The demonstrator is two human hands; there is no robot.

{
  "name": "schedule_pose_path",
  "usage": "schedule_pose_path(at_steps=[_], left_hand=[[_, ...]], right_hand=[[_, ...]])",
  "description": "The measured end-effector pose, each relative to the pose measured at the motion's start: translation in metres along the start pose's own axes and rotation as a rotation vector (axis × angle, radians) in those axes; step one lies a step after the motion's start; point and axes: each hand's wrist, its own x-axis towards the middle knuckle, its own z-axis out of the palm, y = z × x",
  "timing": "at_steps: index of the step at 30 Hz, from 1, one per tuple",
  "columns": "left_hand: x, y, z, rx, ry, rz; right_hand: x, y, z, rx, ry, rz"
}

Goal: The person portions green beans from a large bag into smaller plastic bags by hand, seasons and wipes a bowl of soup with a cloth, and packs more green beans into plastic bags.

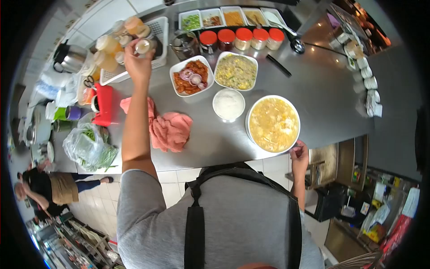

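In the head view, my left hand [137, 62] reaches to the white plastic basket [162, 28] at the back left. Its fingers are closed around a bottle with a pale round top [142, 46]. Several squeeze bottles [107, 44] with yellowish contents stand in the basket beside it. My right hand [300, 154] is at the counter's front edge, close against the rim of a white bowl of yellow egg soup [274, 124]. Its fingers are pressed together; what they hold, if anything, is too small to make out.
On the steel counter [197, 145] are a bowl of white rice [228, 104], fried rice [236, 71], red meat with onion rings [191, 77], red-lidded jars [243, 38], a pink cloth [171, 131] and bagged greens [91, 145]. A person [49, 188] stands far left.
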Motion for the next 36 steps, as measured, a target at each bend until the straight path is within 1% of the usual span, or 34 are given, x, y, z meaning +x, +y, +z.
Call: schedule_pose_path(at_steps=[1,2,3,5,6,9,11,12,13,14,15,16,17,18,19,20,21,22,23,24,25,26,27,29,30,32,33,35,36], left_hand=[[0.002,-0.014,0.008,0.097,-0.012,-0.045],[0.003,-0.044,0.018,0.136,-0.062,-0.047],[0.002,-0.051,0.021,0.125,-0.083,-0.049],[-0.002,-0.054,0.026,0.259,-0.271,-0.226],[-0.004,-0.052,0.026,0.252,-0.286,-0.230],[-0.013,-0.037,0.007,0.195,0.073,0.240],[-0.037,-0.023,-0.035,0.321,-0.498,-0.048],[-0.066,-0.055,-0.052,0.338,-0.678,0.048],[-0.093,-0.029,-0.075,0.502,-0.918,0.041],[-0.122,-0.015,-0.099,0.467,-1.046,0.072],[-0.153,-0.004,-0.107,0.567,-1.189,-0.076],[-0.184,0.007,-0.116,0.492,-1.007,0.196],[-0.203,0.028,-0.116,0.691,-0.985,0.100],[-0.217,0.037,-0.118,0.607,-0.964,-0.016],[-0.224,0.046,-0.123,0.613,-0.960,-0.028],[-0.218,0.075,-0.124,0.539,-1.018,-0.116],[-0.216,0.103,-0.123,0.465,-1.070,-0.210],[-0.218,0.123,-0.114,0.332,-0.932,-0.076],[-0.227,0.136,-0.100,0.350,-0.916,-0.102],[-0.236,0.145,-0.082,0.018,-0.845,-0.268],[-0.246,0.155,-0.063,-0.316,-0.748,-0.417],[-0.256,0.169,-0.044,-0.300,-0.745,-0.568],[-0.265,0.181,-0.024,-0.288,-0.742,-0.719],[-0.289,0.186,0.024,-0.204,-0.621,-0.801],[-0.293,0.198,0.044,-0.198,-0.608,-0.811],[-0.296,0.220,0.073,-0.788,-0.197,-0.945],[-0.292,0.231,0.071,-0.784,-0.183,-0.948],[-0.288,0.253,0.062,-0.952,-0.233,-0.868],[-0.294,0.256,0.055,-0.878,-0.335,-0.827]], right_hand=[[-0.003,0.003,-0.004,-0.055,0.031,-0.074],[-0.006,0.003,-0.005,0.066,0.052,-0.019],[-0.012,-0.003,-0.004,0.058,0.066,-0.001],[-0.022,-0.018,-0.004,0.083,0.090,0.053],[-0.025,-0.014,-0.004,0.086,0.101,0.038],[-0.032,-0.014,-0.001,0.087,0.119,0.099],[-0.032,-0.005,-0.002,0.059,0.088,0.096],[-0.031,-0.003,-0.001,0.084,0.064,0.076],[-0.028,-0.001,-0.001,0.112,0.039,0.053],[-0.022,0.000,-0.002,0.110,0.032,0.052],[-0.014,0.003,-0.003,0.097,0.041,0.002],[-0.007,0.005,-0.004,0.084,0.050,-0.047],[0.003,0.006,-0.005,0.088,0.043,-0.047],[0.013,0.003,-0.009,0.087,0.035,-0.079],[0.024,0.001,-0.014,0.083,0.024,-0.115],[0.036,-0.002,-0.019,0.080,0.005,-0.124],[0.048,-0.006,-0.024,0.049,-0.126,-0.193],[0.060,-0.010,-0.027,0.019,-0.262,-0.261],[0.071,-0.014,-0.028,-0.007,-0.401,-0.328],[0.081,-0.019,-0.028,-0.001,-0.431,-0.342],[0.090,-0.024,-0.027,-0.011,-0.561,-0.368],[0.098,-0.024,-0.025,-0.022,-0.690,-0.391],[0.106,-0.022,-0.022,-0.018,-0.713,-0.399],[0.121,-0.016,-0.013,0.109,-0.865,-0.411],[0.127,-0.017,-0.010,0.105,-0.909,-0.430],[0.134,-0.019,-0.007,0.110,-0.964,-0.418],[0.136,-0.018,-0.005,0.115,-1.004,-0.400],[0.140,-0.010,0.001,0.152,-1.016,-0.434],[0.141,-0.009,0.003,0.185,-1.020,-0.448]])
